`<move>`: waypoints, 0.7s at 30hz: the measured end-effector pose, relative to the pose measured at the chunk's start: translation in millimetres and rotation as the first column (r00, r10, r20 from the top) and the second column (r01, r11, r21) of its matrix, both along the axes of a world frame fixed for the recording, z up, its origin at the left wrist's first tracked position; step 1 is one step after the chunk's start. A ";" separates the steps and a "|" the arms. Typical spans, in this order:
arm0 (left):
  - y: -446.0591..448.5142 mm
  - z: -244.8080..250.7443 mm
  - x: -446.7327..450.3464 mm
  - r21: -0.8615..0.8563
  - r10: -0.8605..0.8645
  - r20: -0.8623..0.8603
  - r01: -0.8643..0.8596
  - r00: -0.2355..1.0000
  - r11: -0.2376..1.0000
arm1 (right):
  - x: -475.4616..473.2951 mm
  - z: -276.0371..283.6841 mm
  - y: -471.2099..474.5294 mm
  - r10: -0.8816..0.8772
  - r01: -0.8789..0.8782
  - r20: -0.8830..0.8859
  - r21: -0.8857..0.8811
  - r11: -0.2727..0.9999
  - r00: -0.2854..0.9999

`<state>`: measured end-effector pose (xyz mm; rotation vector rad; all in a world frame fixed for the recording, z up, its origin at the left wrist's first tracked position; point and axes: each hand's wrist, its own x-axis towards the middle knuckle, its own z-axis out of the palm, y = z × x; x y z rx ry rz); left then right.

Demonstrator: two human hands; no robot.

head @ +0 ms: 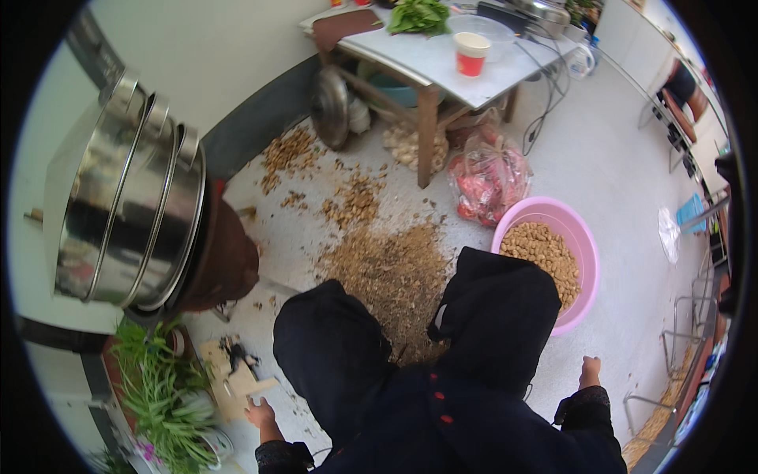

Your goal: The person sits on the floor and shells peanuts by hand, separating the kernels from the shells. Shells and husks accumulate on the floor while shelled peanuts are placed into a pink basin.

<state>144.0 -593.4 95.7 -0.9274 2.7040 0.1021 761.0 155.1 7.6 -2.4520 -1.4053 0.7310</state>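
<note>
At the lower left, my left hand [260, 412] hangs beside my body with its fingers apart, holding nothing, near some flat cardboard pieces [246, 382]. My right hand [590, 367] is out at the lower right, past my knee; whether its fingers are closed is not clear. Before my knees lies a heap of brown husks and debris [394, 266] on the floor. Beyond it are scattered piles of what look like unshelled peanuts [355, 198]. A pink plastic basin [591, 266] holding similar peanuts [542, 243] stands by my right knee.
A stacked steel steamer [130, 195] stands on a brown stove [231, 255] at left, above potted spider plants [166, 397]. Ahead is a white-topped table [397, 59] bearing a red-and-white paper cup [471, 54] and leafy greens [417, 16]. A plastic bag of red items [490, 178] sits near the basin.
</note>
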 end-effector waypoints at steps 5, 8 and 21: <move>-12.4 -6.2 66.6 -0.016 0.289 0.033 -0.289 0.957 0.957 | 35.9 -1.2 47.6 -0.007 0.002 -0.066 -0.080 0.997 0.998; -33.4 1.1 101.3 -0.057 0.433 0.040 -0.430 0.901 0.901 | 23.1 14.9 56.0 -0.084 0.060 -0.213 -0.115 0.992 0.973; -66.7 -43.1 194.3 0.030 0.715 -0.088 -0.716 0.693 0.698 | -6.2 103.7 153.7 0.942 -0.855 0.317 -0.452 0.254 0.112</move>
